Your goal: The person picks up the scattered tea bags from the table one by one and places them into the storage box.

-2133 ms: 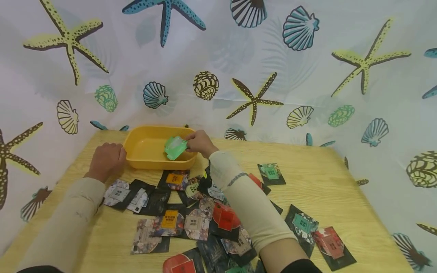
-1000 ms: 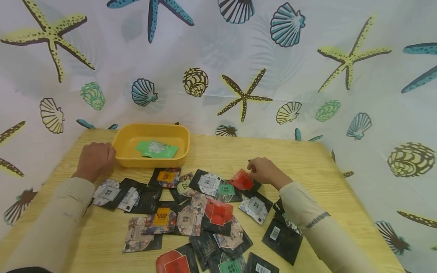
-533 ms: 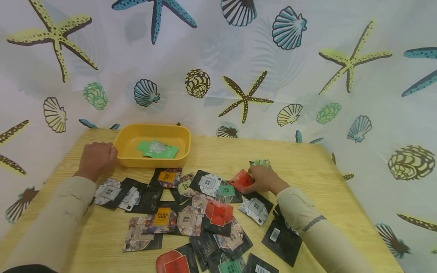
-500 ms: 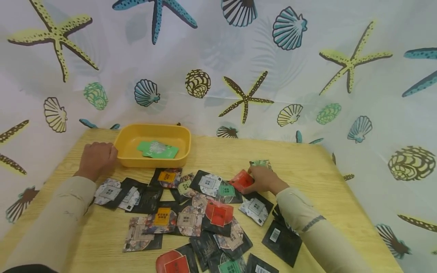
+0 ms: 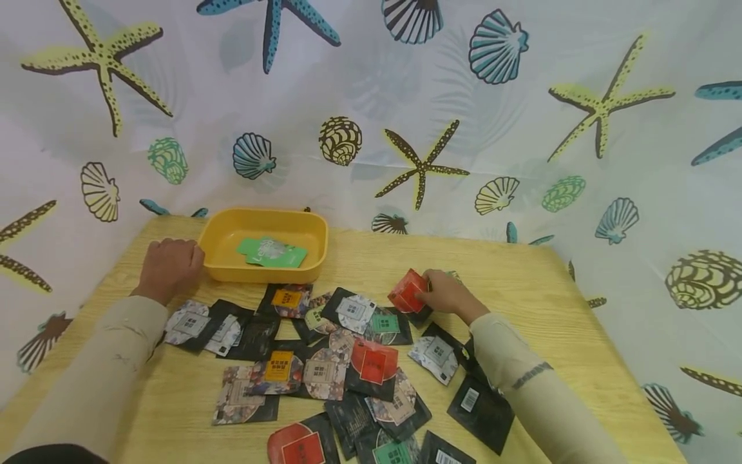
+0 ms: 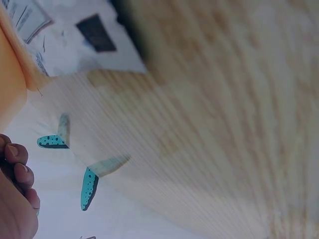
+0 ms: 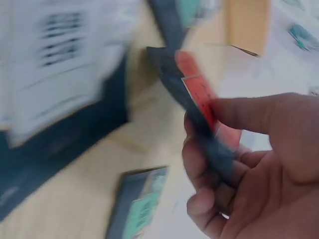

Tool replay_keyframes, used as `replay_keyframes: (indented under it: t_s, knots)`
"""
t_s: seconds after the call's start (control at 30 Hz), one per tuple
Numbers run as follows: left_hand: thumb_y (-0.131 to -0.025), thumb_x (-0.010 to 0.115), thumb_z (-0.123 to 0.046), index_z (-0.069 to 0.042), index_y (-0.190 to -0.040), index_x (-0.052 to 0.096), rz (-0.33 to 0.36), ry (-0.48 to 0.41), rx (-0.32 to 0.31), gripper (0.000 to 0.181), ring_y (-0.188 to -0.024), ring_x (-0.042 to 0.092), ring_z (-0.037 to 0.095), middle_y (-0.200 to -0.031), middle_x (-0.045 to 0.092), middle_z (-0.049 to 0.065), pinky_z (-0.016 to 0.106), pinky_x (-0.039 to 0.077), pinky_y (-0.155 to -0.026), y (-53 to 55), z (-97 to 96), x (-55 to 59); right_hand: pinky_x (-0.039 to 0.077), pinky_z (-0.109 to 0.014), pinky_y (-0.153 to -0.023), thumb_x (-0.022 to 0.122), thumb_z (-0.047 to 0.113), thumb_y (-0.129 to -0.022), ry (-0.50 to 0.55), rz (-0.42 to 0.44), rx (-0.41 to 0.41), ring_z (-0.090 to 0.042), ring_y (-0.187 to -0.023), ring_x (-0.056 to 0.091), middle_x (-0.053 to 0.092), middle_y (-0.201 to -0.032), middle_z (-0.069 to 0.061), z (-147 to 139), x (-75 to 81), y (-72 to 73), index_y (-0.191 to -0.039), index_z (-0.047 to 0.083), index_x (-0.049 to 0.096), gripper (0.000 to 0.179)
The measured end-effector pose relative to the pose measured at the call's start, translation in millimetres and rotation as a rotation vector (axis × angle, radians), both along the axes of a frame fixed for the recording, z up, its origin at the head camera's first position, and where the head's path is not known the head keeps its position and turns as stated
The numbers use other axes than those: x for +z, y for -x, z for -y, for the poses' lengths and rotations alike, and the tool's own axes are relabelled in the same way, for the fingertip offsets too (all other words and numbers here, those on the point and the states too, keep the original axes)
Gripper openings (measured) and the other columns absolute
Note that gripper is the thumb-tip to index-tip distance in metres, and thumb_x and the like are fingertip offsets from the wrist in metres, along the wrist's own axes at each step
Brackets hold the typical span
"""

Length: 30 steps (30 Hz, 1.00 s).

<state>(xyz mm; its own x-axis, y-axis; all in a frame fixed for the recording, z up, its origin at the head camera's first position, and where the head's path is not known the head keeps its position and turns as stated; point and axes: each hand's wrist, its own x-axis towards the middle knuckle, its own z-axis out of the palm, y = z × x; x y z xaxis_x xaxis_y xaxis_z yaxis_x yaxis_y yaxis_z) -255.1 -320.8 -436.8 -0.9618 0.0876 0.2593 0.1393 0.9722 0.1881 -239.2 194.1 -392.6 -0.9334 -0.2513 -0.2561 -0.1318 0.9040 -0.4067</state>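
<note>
My right hand [image 5: 453, 295] pinches a red and black sachet [image 5: 408, 291] between thumb and fingers, tilted up off the table. In the right wrist view, the thumb presses on the red face of the sachet [image 7: 202, 102] and the fingers curl behind it. Beside the left end of the yellow plastic tub [image 5: 263, 276] is my left hand [image 5: 169, 265], its fingers curled with nothing visible in them. The left wrist view shows those curled fingers [image 6: 22, 172] close by the tub wall [image 6: 10, 79]. A green packet [image 5: 277, 253] lies inside the tub.
Several printed sachets lie spread and overlapping over the middle of the wooden table [image 5: 556, 303]. A white-and-black sachet [image 5: 436, 353] and a black one with a barcode [image 5: 481, 412] lie near the right forearm. A patterned cloth [image 5: 371, 77] hangs behind the table.
The green packet left my right hand and lies in the tub. My right hand moved right to the red and black sachet, took hold and raised it. The left hand stayed by the tub.
</note>
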Motion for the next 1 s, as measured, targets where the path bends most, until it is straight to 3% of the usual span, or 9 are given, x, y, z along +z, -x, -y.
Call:
replay_keyframes:
  t_s: [0.13,0.33,0.47,0.6,0.7,0.87,1.0]
  knots:
    - [-0.1,0.027,-0.02,-0.007,-0.063,0.047,-0.028,-0.006,-0.005,0.044,-0.068,0.053,0.036,-0.059,0.05,0.01,0.052,0.038,-0.071,1.1,3.1,-3.2,0.048,-0.028,-0.064,0.052,0.013,-0.099,0.249,0.048,-0.026,-0.014,-0.074,0.061,0.07,-0.108,-0.023,8.9,15.1,10.2,-0.118,-0.007,0.06,0.029]
    - [-0.1,0.027,-0.021,-0.007,-0.064,0.047,-0.017,-0.003,-0.011,0.043,-0.068,0.053,0.035,-0.058,0.049,0.009,0.051,0.039,-0.071,2.4,4.1,-5.2,0.051,-0.026,-0.063,0.05,0.013,-0.099,0.461,0.117,-0.085,-0.011,-0.071,0.059,0.068,-0.117,-0.025,36.4,33.6,25.8,-0.131,-0.006,0.057,0.038]
    - [-0.099,0.029,-0.019,-0.007,-0.062,0.045,-0.036,-0.014,-0.018,0.043,-0.066,0.052,0.035,-0.057,0.046,0.008,0.052,0.039,-0.07,1.8,3.9,-2.5,0.059,-0.032,-0.078,0.05,0.011,-0.099,0.608,0.195,-0.114,-0.012,-0.079,0.065,0.064,-0.123,-0.026,65.9,39.8,35.7,-0.139,-0.006,0.051,0.044]
    - [-0.099,0.03,-0.018,-0.008,-0.06,0.045,-0.043,-0.021,-0.031,0.043,-0.061,0.05,0.033,-0.055,0.043,0.008,0.05,0.039,-0.067,0.9,3.0,-0.2,0.055,-0.042,-0.094,0.051,0.007,-0.099,0.749,0.246,-0.121,-0.024,-0.094,0.072,0.062,-0.129,-0.027,101.4,39.4,43.4,-0.141,-0.006,0.049,0.044]
    - [-0.099,0.029,-0.019,-0.008,-0.06,0.045,-0.027,-0.018,-0.028,0.044,-0.062,0.049,0.032,-0.056,0.043,0.007,0.049,0.039,-0.067,0.8,1.9,-0.1,0.054,-0.043,-0.096,0.052,0.004,-0.098,0.821,0.274,-0.146,-0.028,-0.1,0.072,0.063,-0.129,-0.027,129.5,36.1,48.3,-0.135,-0.007,0.055,0.039]
    - [-0.099,0.029,-0.019,-0.008,-0.06,0.046,-0.02,-0.011,-0.025,0.044,-0.064,0.049,0.031,-0.057,0.044,0.007,0.046,0.037,-0.067,1.8,1.0,-2.0,0.053,-0.043,-0.097,0.053,0.001,-0.095,0.893,0.313,-0.242,-0.026,-0.092,0.071,0.063,-0.128,-0.029,167.9,29.9,54.6,-0.125,-0.01,0.062,0.033]
    - [-0.099,0.03,-0.018,-0.008,-0.06,0.046,-0.019,-0.012,-0.031,0.043,-0.061,0.048,0.03,-0.056,0.043,0.007,0.046,0.038,-0.066,2.0,1.5,-1.9,0.048,-0.045,-0.104,0.05,-0.001,-0.097,0.926,0.344,-0.242,-0.037,-0.112,0.067,0.059,-0.134,-0.029,187.6,27.1,54.3,-0.136,-0.012,0.052,0.04]
